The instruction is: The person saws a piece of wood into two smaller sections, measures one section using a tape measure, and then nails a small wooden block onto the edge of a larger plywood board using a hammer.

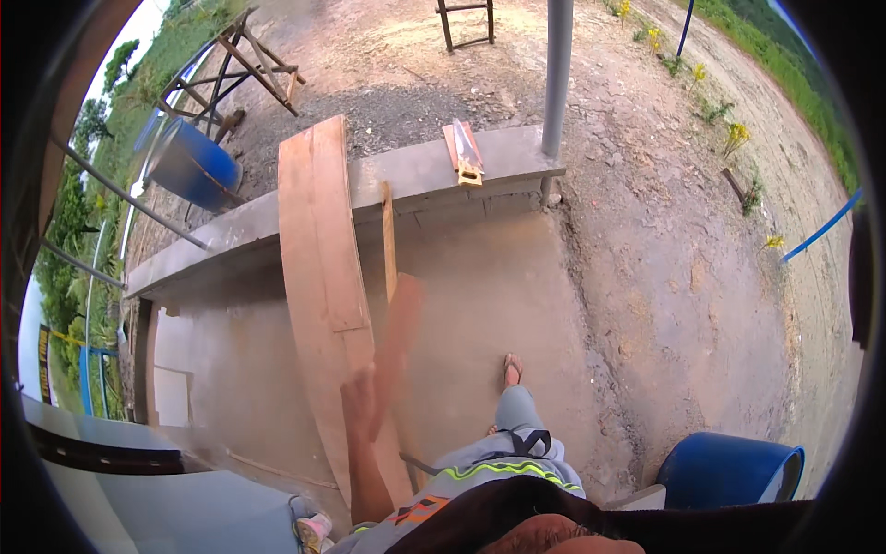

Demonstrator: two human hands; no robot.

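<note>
Gripping a flat, reddish-brown wooden piece [401, 319] — its edges blurred — the left hand [358, 392] is closed, over a long, broad wooden plank [323, 222]; the right hand's state cannot be told. The plank crosses a smooth grey concrete ledge [411, 168], a narrow lath [389, 235] beside it. Farther right on the ledge lies a tapering handsaw [470, 174]; left, beyond, sits a rounded blue barrel [196, 166].

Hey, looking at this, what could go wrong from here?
The short board might slip from the left grip and strike the sandalled foot. The saw lies by the ledge's near edge and could be knocked off. The plank, resting across the ledge, may shift if bumped.
</note>
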